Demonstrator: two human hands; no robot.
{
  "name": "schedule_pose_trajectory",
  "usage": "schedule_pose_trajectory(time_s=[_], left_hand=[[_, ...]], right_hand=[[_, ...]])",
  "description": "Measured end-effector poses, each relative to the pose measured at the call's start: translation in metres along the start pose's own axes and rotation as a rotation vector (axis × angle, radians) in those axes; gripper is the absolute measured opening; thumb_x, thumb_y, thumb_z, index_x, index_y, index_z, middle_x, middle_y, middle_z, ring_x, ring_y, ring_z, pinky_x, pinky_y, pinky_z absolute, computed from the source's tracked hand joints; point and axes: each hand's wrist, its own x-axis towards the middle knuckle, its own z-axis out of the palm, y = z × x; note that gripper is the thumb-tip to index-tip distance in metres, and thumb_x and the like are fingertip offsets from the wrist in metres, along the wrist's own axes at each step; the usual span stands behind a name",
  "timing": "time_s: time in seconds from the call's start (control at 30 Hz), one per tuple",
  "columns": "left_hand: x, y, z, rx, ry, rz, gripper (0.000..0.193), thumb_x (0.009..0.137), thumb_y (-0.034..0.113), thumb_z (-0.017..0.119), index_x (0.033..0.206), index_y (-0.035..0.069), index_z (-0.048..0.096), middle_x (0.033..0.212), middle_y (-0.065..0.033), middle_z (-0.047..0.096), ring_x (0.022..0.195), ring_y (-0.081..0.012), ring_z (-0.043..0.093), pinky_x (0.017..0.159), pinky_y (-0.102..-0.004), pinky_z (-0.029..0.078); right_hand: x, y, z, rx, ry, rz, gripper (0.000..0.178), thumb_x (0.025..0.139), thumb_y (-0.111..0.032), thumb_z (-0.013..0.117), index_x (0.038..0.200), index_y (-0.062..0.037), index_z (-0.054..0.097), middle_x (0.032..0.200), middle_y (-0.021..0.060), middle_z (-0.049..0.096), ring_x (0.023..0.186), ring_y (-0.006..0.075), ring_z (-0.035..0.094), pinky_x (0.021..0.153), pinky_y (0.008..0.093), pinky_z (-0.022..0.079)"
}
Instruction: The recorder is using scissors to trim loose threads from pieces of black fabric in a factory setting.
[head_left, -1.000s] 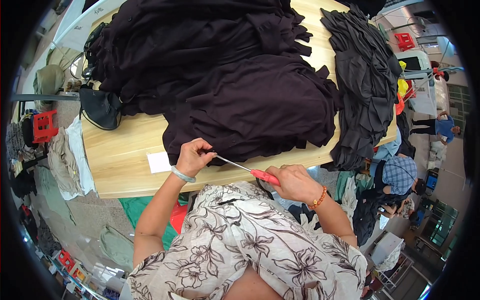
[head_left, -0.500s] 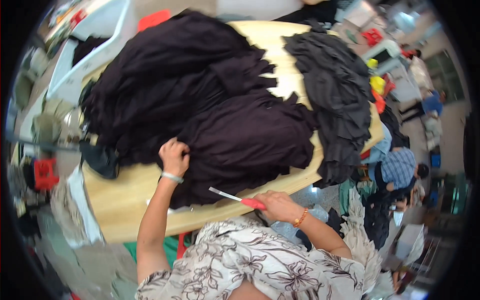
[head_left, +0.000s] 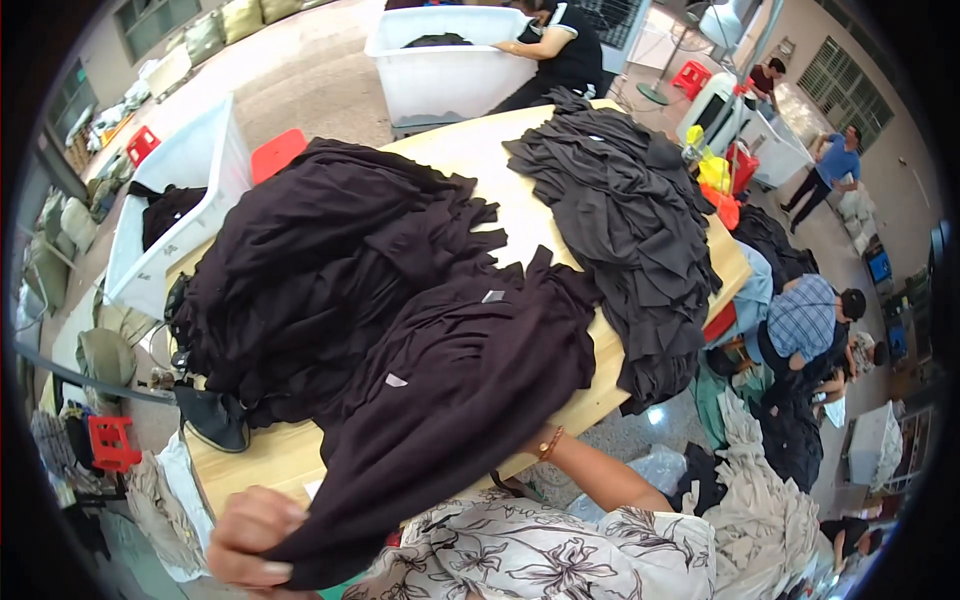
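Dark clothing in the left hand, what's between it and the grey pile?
The head view shows a strip of bare wooden tabletop between the dark clothing and grey pile.

Light wood table (head_left: 240, 475) carried big dark clothing heap (head_left: 310, 280) left, charcoal heap (head_left: 630, 225) right, dark garment (head_left: 450, 390) reaching past near edge

From the left fingers (head_left: 243, 506), the garment (head_left: 450, 400) runs ahead and rightward over the table (head_left: 250, 472). On the table, a heap (head_left: 310, 270) lies ahead of them, a pile (head_left: 630, 220) farther right. Off the table, a stool (head_left: 113, 443) stands ahead-left, 2 bins (head_left: 450, 85) farther ahead.
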Motion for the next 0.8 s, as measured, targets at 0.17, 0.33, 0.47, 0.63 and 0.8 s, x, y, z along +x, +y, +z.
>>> schedule_pose_trajectory(time_s=[0.17,0.33,0.47,0.63,0.8], left_hand=[[0.028,0.030,-0.022,0.615,0.208,-0.090,0.041,0.083,0.042,0.061,0.091,0.013,0.033,0.084,-0.0050,0.033,0.079,-0.0187,0.035,0.075,-0.0347,0.033],[0.050,0.001,-0.075,0.322,0.133,-0.194,0.021,0.084,0.004,0.060,0.096,0.008,0.044,0.098,-0.0175,0.056,0.093,-0.0279,0.056,0.088,-0.0421,0.047],[0.089,-0.026,-0.108,0.352,0.140,-0.086,0.017,0.087,0.003,0.057,0.101,0.003,0.047,0.104,-0.0203,0.058,0.099,-0.0257,0.059,0.093,-0.0351,0.046],[0.165,-0.083,-0.175,0.419,0.155,-0.003,0.014,0.089,-0.009,0.056,0.100,0.000,0.060,0.097,-0.0049,0.061,0.090,-0.0102,0.060,0.086,-0.0230,0.050],[0.198,-0.182,-0.281,0.704,0.331,-0.014,0.012,0.085,0.000,0.065,0.097,0.001,0.066,0.094,-0.0045,0.067,0.085,-0.0105,0.061,0.082,-0.0230,0.048]], right_hand=[[0.038,0.060,-0.092,0.054,0.108,-0.030,0.042,0.091,-0.030,0.057,0.123,-0.0042,0.060,0.104,0.0183,0.067,0.097,0.0365,0.065,0.088,0.0434,0.052],[0.083,0.102,-0.147,0.101,0.191,-0.033,0.042,0.091,-0.030,0.056,0.123,-0.0032,0.059,0.110,0.0188,0.066,0.103,0.0353,0.064,0.092,0.0424,0.051],[0.124,0.152,-0.205,0.099,0.238,0.027,0.042,0.092,-0.031,0.056,0.123,-0.0025,0.059,0.114,0.0192,0.065,0.107,0.0344,0.062,0.095,0.0416,0.050],[0.243,0.198,-0.237,0.059,0.305,0.126,0.043,0.093,-0.031,0.055,0.123,-0.0016,0.059,0.119,0.0198,0.064,0.113,0.0332,0.061,0.099,0.0406,0.048],[0.333,0.209,-0.193,-1.007,-0.286,-0.066,0.026,0.088,-0.019,0.052,0.106,-0.0058,0.066,0.102,0.0203,0.069,0.090,0.0382,0.066,0.082,0.0438,0.052]])
